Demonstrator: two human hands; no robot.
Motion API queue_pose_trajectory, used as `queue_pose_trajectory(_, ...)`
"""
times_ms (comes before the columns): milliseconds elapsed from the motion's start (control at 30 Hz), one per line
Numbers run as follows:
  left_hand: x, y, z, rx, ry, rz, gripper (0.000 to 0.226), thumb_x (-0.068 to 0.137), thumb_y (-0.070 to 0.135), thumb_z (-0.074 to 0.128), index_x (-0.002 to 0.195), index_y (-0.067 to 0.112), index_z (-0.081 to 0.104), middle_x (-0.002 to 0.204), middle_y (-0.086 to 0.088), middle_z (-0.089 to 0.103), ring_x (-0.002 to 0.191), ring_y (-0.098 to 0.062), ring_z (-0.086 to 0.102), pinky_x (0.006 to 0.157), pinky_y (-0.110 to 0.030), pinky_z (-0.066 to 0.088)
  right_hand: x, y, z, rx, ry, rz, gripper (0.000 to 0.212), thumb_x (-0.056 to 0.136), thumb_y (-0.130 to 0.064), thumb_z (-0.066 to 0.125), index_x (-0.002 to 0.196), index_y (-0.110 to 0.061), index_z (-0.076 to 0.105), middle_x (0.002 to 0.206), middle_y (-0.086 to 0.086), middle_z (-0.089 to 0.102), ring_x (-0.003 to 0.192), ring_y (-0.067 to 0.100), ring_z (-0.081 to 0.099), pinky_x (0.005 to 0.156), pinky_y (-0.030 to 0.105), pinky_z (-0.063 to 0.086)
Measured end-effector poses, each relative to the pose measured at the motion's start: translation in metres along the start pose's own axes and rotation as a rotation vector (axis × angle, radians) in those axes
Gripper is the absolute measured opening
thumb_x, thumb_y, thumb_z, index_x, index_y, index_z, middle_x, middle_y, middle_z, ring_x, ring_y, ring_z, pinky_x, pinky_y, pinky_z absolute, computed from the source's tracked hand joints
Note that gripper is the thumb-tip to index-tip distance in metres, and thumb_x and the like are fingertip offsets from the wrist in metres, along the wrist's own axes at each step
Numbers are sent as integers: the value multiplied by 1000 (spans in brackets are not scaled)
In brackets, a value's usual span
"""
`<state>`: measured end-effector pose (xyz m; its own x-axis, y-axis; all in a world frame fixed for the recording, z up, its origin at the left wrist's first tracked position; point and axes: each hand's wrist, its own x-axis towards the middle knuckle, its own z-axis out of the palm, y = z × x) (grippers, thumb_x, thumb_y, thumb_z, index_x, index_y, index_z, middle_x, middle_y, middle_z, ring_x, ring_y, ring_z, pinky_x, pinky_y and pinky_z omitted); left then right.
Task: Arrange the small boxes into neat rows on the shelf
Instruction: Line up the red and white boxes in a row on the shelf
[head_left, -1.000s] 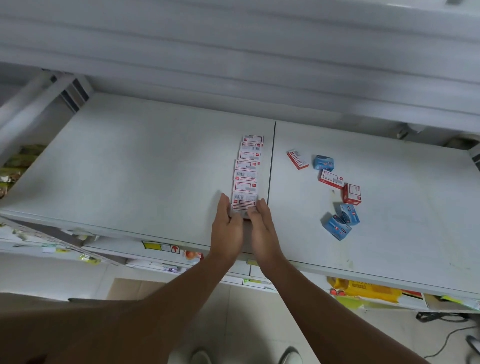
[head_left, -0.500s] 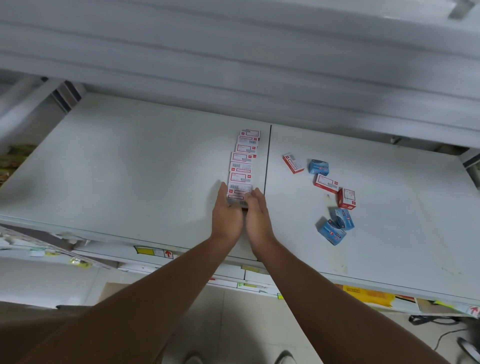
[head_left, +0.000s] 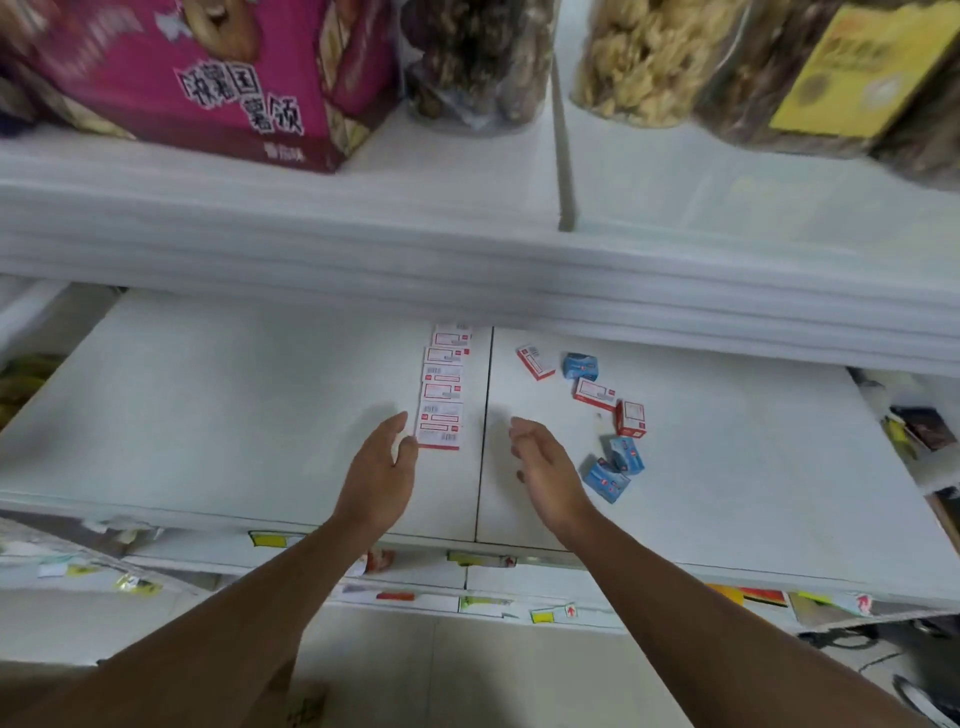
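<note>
Hands apart, fingers relaxed, empty: left hand (head_left: 382, 470) beside box row (head_left: 441, 395); right hand (head_left: 545, 467) clear.

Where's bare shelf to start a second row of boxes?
Bare shelf left of the row of red-and-white boxes, past the left hand. Also bare far right beyond the loose boxes. Crowded: right of the seam, near the right hand.
</note>
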<state>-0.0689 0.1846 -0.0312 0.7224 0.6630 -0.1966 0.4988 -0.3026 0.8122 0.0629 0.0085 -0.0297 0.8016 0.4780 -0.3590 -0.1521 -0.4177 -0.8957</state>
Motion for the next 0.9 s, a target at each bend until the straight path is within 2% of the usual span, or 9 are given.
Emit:
queue_pose_trajectory(67, -9, 15, -9, 109, -31, 69, 48, 112, 36, 43, 159, 24, 42, 163, 0, 45, 149, -24, 44, 121, -39, 35, -13, -13, -27, -69, -18, -24, 26, 101, -49, 53, 122, -41, 66, 122, -17, 66, 121, 12, 61, 103, 31, 48)
queue_pose_trajectory(133, -17, 35, -17, 229, -77, 135, 49, 112, 37, 44, 159, 24, 41, 164, 0, 43, 149, -23, 44, 120, -38, 36, -24, -30, -51, -170, -56, -63, 32, 105, -42, 55, 135, -32, 62, 129, -11, 64, 115, 10, 61, 90, 18, 46)
queue_pose_trajectory(233, -26, 66, -26, 431, -124, 258, 50, 110, 37, 47, 158, 24, 42, 165, 0, 43, 148, -23, 45, 120, -39, 39, -35, -55, -80, -336, -87, -122, 45, 103, -46, 57, 144, -26, 56, 140, -5, 60, 121, 15, 60, 96, 26, 46)
queue_pose_trajectory(367, -39, 105, -31, 633, -86, 338, 52, 105, 41, 49, 154, 27, 43, 159, 4, 48, 142, -20, 48, 115, -42, 46, -49, -79, -107, -502, -78, -213, 50, 96, -57, 59, 139, -32, 60, 141, -7, 62, 120, 15, 60, 98, 30, 49)
queue_pose_trajectory(467, -54, 129, -27, 724, -52, 344, 52, 104, 42, 48, 154, 29, 45, 157, 6, 51, 140, -17, 50, 113, -41, 47, -54, -85, -126, -642, -72, -290, 51, 94, -57, 59, 139, -34, 61, 142, -4, 61, 123, 18, 59, 102, 33, 49)
queue_pose_trajectory(567, -72, 141, -13, 800, -36, 294, 51, 104, 43, 46, 153, 29, 47, 154, 7, 52, 137, -18, 52, 110, -40, 47, -54, -76, -138, -811, -105, -339, 53, 95, -54, 56, 144, -32, 56, 144, -2, 59, 125, 21, 59, 99, 33, 48)
queue_pose_trajectory(700, -96, 136, 8, 867, -32, 222, 51, 104, 47, 44, 153, 32, 46, 152, 11, 51, 135, -15, 51, 107, -37, 48, -57, -49, -144, -830, -142, -356, 53, 95, -51, 56, 144, -32, 54, 140, -3, 58, 126, 21, 57, 100, 36, 50)
queue_pose_trajectory(900, -123, 138, 17, 893, -3, 240, 52, 102, 49, 43, 151, 34, 47, 152, 11, 52, 131, -16, 54, 102, -36, 50, -75, -29, -151, -845, -181, -335, 56, 92, -52, 58, 145, -35, 51, 140, -7, 57, 125, 19, 56, 100, 41, 52)
